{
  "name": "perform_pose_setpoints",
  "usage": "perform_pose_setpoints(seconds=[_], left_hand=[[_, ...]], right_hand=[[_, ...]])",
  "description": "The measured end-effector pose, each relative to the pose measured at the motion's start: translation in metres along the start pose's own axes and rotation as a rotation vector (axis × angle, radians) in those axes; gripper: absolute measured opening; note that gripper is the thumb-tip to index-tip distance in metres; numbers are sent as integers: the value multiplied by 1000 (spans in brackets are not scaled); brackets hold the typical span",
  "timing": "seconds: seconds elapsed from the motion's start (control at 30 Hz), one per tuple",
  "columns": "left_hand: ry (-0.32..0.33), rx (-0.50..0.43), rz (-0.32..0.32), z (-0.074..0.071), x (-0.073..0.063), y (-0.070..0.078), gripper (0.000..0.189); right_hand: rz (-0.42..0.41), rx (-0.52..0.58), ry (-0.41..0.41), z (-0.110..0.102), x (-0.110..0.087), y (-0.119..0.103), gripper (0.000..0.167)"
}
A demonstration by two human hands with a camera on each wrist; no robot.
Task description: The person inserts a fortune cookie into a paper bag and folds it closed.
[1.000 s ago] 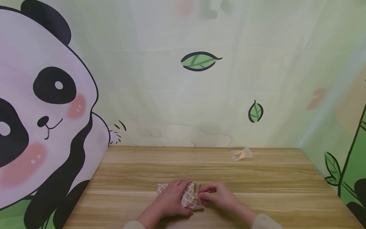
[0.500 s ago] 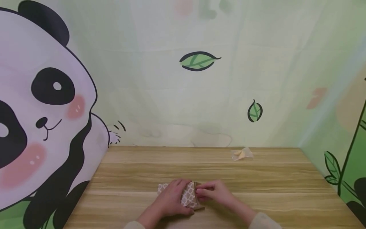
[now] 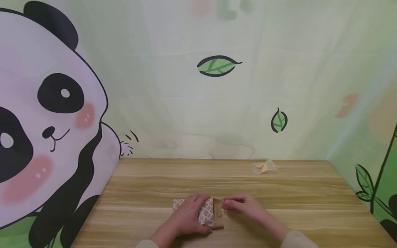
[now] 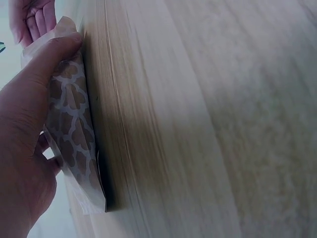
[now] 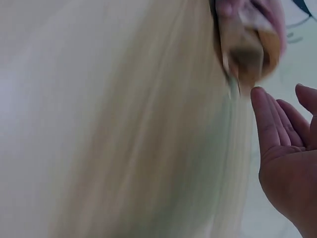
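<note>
A small brown paper bag [image 3: 206, 214] with a white lattice pattern lies on the wooden table, its mouth to the right. My left hand [image 3: 189, 214] holds it from above, thumb along the near side and fingers over the far side. In the left wrist view the thumb presses on the patterned paper [image 4: 72, 114]. The plain brown inside of the mouth [image 3: 218, 210] shows, standing partly open. Just right of it is my right hand [image 3: 245, 206], its fingertips close to the edge. The right wrist view shows that hand [image 5: 292, 144] with loosely bent fingers and nothing in them.
A clear packet [image 3: 264, 167] with a pale yellow piece inside, like a fortune cookie, lies at the back right of the table [image 3: 294, 186]. Behind the table hangs a green cloth backdrop [image 3: 173, 103] with a panda and leaves.
My right hand has drawn back to the right from the bag's mouth, where its fingertips were earlier. The mouth now shows more widely. My left hand stays on the bag.
</note>
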State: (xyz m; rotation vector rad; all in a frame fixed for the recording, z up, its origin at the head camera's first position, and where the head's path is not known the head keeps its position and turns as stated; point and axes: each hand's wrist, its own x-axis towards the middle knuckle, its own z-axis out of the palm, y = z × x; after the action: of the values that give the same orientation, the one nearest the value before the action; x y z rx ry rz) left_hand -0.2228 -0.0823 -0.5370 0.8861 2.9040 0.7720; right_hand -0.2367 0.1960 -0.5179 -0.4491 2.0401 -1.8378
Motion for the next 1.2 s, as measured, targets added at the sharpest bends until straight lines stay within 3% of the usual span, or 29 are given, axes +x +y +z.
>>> perform_pose_setpoints(seconds=[0.23,0.37,0.6,0.9,1.07,1.2], left_hand=[[-11,12,-1,-2,-2,1,103],[-13,12,0,-2,-3,0,102],[-21,18,-3,-4,-4,-1,102],[-18,44,14,-4,0,0,101],[-33,49,11,-4,0,0,101],[-31,48,12,-5,0,-1,101]], right_hand=[[-25,-286,191,-70,-8,-3,43],[-1,-358,294,-106,-6,-6,43],[16,-689,418,-147,2,-11,47],[-39,-980,304,-179,21,-22,49],[-17,-1123,205,-182,37,-20,54],[-77,-1249,120,-178,49,-14,48]])
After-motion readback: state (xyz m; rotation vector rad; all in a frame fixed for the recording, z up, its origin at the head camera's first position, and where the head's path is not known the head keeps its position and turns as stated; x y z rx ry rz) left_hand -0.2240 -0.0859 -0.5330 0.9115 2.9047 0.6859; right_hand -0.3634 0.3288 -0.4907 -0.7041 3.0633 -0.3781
